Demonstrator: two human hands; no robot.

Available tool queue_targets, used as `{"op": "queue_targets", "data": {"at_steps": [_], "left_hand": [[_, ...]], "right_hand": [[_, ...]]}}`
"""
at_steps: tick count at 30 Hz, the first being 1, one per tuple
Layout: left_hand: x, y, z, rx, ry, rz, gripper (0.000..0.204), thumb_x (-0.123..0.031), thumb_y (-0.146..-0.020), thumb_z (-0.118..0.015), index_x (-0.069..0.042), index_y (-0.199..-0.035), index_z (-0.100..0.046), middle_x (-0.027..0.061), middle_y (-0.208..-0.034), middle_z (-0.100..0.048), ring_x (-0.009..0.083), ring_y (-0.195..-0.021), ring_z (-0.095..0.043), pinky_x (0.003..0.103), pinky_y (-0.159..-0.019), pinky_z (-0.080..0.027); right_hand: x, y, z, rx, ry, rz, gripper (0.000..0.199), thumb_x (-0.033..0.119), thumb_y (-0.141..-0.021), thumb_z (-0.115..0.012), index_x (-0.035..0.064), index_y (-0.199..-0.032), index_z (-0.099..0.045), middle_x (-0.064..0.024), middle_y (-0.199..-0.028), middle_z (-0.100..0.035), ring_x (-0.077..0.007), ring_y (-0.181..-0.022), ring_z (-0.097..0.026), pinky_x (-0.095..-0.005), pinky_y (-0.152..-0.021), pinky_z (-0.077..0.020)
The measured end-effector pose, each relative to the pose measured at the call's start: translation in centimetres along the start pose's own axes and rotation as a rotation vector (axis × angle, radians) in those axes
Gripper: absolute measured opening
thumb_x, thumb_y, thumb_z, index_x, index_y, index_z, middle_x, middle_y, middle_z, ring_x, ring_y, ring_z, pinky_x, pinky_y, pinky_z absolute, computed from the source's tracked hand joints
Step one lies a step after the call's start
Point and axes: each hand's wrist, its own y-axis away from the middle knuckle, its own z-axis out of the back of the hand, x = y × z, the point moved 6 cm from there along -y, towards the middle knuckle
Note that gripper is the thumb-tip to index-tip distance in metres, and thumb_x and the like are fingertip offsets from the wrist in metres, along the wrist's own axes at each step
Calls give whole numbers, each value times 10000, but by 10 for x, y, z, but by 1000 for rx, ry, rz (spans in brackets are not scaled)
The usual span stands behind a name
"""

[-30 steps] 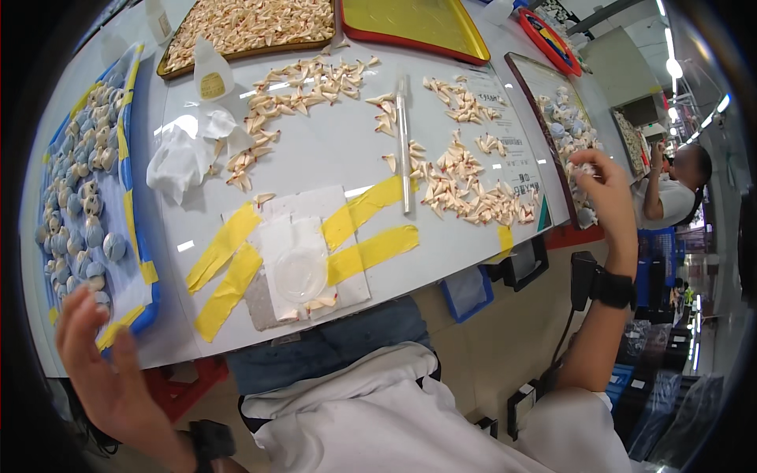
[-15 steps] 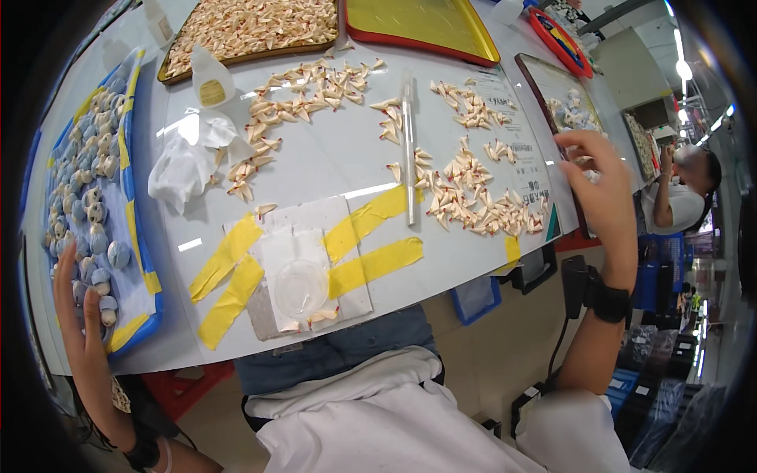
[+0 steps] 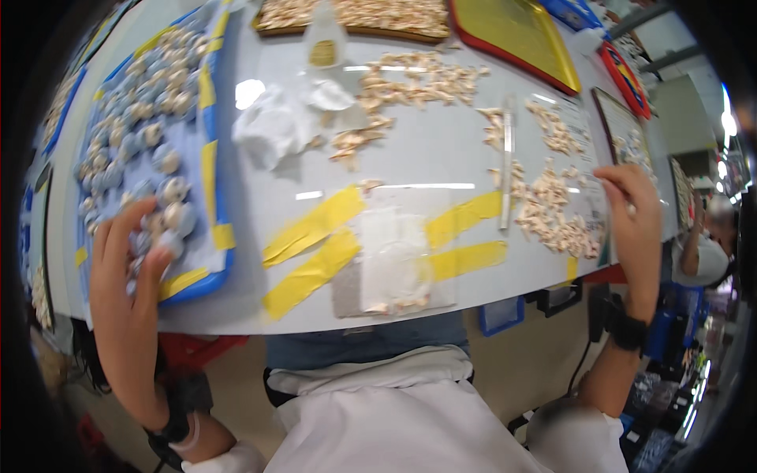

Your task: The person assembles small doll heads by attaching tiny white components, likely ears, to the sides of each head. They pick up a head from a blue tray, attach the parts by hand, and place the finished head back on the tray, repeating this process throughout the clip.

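Note:
My left hand (image 3: 126, 272) reaches over a blue-rimmed tray (image 3: 225, 272), fingers curved and apart. Its thumb and forefinger lie around small blue-and-white animal-head figurines (image 3: 180, 218); none looks lifted. On the right side, my right hand (image 3: 637, 229) hovers near the table's edge with fingertips drawn together. A tiny pale spot shows between its fingers, too blurred to name. Close by are cream pointed pieces (image 3: 552, 205), scattered in clusters, and a slim clear-and-silver pen-like tool (image 3: 506, 169). A round clear dish (image 3: 410, 264) rests on a white sheet taped down in front of me.
A white squeeze bottle (image 3: 325, 39) and crumpled white tissue (image 3: 272, 126) stand left of centre. Behind lie a tray of cream pieces (image 3: 371, 17) and a yellow tray with red rim (image 3: 524, 39). Another figurine tray (image 3: 627, 142) is at right. A person (image 3: 702, 252) sits beyond.
The view has turned, so the table appears shifted right. My left hand has moved further in over the figurines, its fingers curling. The fingers of my right hand have drawn closer together.

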Motion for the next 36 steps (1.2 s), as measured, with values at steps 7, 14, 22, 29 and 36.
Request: {"op": "queue_targets", "data": {"at_steps": [7,14,22,29,36], "left_hand": [[-1,-3,0,-13,234,-82,431,-36,-664,-669,-40,-1072,-530,34,-1034,-548,141,-865,-462,253,-761,-382],[12,6,1,-59,409,24,403,-21,-717,-631,-35,-1105,-522,27,-1079,-544,101,-839,-482,218,-746,-409],[17,14,11,-120,451,93,231,-75,-814,-564,-13,-1034,-530,87,-1019,-570,121,-895,-514,236,-799,-403],[11,44,1,-254,784,-243,414,-364,-829,-606,-34,-1063,-518,149,-1112,-514,188,-882,-538,270,-727,-414],[-21,57,-45,-136,1142,-34,509,-429,-754,-671,-43,-1037,-498,156,-1074,-497,138,-727,-527,179,-518,-398]], "right_hand": [[10,15,10,53,-478,-220,79,-36,-810,-543,-34,-886,-562,-39,-874,-551,-94,-820,-510,-210,-748,-403],[34,12,15,-43,-462,-134,77,-28,-807,-575,-32,-883,-587,-51,-948,-565,-101,-889,-524,-205,-793,-398],[53,12,14,-66,-508,-213,103,-11,-788,-615,-30,-884,-583,-69,-884,-594,-101,-828,-555,-208,-771,-417],[120,0,-7,126,-754,-77,113,-74,-733,-591,-21,-831,-570,-79,-841,-579,-128,-802,-546,-220,-747,-414],[166,-7,-38,307,-521,232,160,-66,-563,-643,-6,-693,-571,-59,-760,-483,-148,-713,-467,-241,-652,-360]]}}
